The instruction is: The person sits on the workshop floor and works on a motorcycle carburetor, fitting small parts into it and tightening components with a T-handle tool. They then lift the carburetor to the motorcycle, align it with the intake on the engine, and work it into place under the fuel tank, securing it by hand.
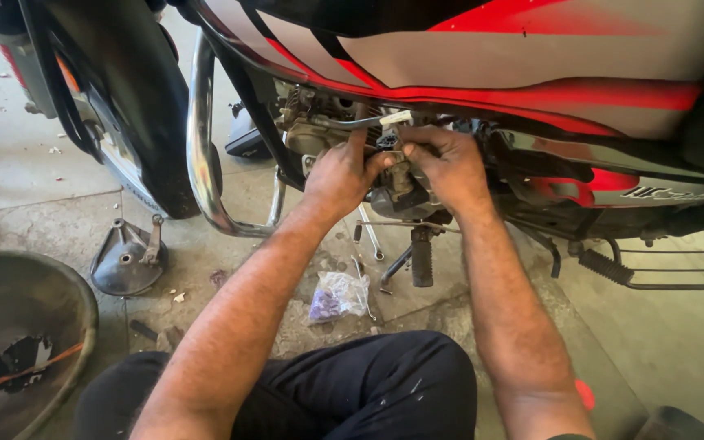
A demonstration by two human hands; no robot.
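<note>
Both hands are together at the engine of a motorcycle, under the red and grey fuel tank [531, 49]. The left hand [337, 175] and the right hand [448, 167] close from the two sides on a small metal part [397, 175] (it looks like a carburettor, but grease and fingers hide much of it). The part sits between the hands, near the middle of the engine block [319, 122], and its long axis seems roughly upright. The fingertips of both hands meet at its top, close to a pale connector [397, 118] on a thin cable. Neither hand is clearly nearer; they press on it about equally. How firm the grip is, I cannot tell.

To the left of the left forearm, a chrome crash guard [201, 147] curves down toward the concrete floor [34, 163]. Below the hands stands the black kick lever [422, 257], and beside it a spanner [371, 232] lies on the floor. A small clear plastic bag [337, 295] with something purple inside lies near the person's knee. Toward the lower left corner of the floor is a wide dark metal basin [18, 285], and next to it a grey cone-shaped metal cover [128, 261].
</note>
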